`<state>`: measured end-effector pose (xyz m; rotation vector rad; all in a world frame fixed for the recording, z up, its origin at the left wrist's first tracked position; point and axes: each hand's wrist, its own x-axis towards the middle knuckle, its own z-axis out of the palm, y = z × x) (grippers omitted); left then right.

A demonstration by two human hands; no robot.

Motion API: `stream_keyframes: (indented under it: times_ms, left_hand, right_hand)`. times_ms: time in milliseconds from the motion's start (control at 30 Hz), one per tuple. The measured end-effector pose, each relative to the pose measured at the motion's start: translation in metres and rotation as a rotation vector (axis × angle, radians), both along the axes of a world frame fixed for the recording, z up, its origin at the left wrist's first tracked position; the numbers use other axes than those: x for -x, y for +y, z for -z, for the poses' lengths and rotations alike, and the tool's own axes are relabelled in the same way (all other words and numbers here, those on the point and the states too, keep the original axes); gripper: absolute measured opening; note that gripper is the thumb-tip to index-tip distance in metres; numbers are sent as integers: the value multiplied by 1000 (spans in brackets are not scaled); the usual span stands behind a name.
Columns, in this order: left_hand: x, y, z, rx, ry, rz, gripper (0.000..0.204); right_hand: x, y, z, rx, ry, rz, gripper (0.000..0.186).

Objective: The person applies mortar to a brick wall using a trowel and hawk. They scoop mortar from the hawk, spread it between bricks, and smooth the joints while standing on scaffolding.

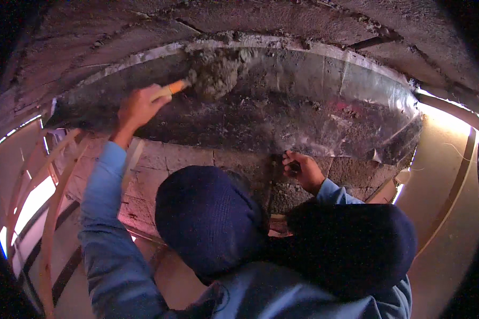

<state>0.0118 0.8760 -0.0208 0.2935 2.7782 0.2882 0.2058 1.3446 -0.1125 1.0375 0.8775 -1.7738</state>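
Observation:
My left hand (140, 110) is closed round the pale, orange-collared handle of a trowel (176, 87). Its far end meets a rough lump of wet grey mortar (215, 77), which hides the blade. The mortar lies on a long dark sheet (282, 80), smeared and wrinkled, with a pale far edge. My right hand (305, 171) is by the sheet's near edge, right of the middle, with its fingers curled in. Whatever those fingers hold, if anything, is too dark to make out.
Rough brown mortar or earth (250, 21) spans the far side. Grey blocks (181, 157) show below the sheet's near edge. Wooden strips (64, 181) stand at the left, and a pale board (442, 175) at the right. Dark blue rounded fabric shapes (210, 223) fill the near middle.

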Motion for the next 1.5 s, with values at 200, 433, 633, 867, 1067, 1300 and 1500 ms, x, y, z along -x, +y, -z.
stream_keyframes:
  times_ms: [200, 433, 633, 867, 1067, 1300, 1500]
  left_hand:
    - [57, 18, 11, 100, 61, 0, 37]
    - [25, 12, 26, 147, 296, -47, 40]
    - [11, 22, 8, 116, 196, -43, 41]
    - [-23, 41, -59, 83, 123, -44, 39]
    - [-63, 43, -134, 77, -20, -170, 43]
    - [-96, -21, -98, -67, 29, -214, 41]
    - [-63, -89, -8, 13, -124, -171, 40]
  right_hand:
    - [-18, 22, 30, -12, 72, -43, 39]
    - [-8, 15, 16, -49, 28, -90, 36]
    - [-9, 27, 24, 61, -32, -74, 31]
    - [29, 78, -16, 234, 256, -710, 45]
    - [97, 162, -116, 51, 322, -643, 46]
    - [146, 166, -214, -88, 346, -722, 43]
    - [99, 153, -135, -89, 235, -728, 40]
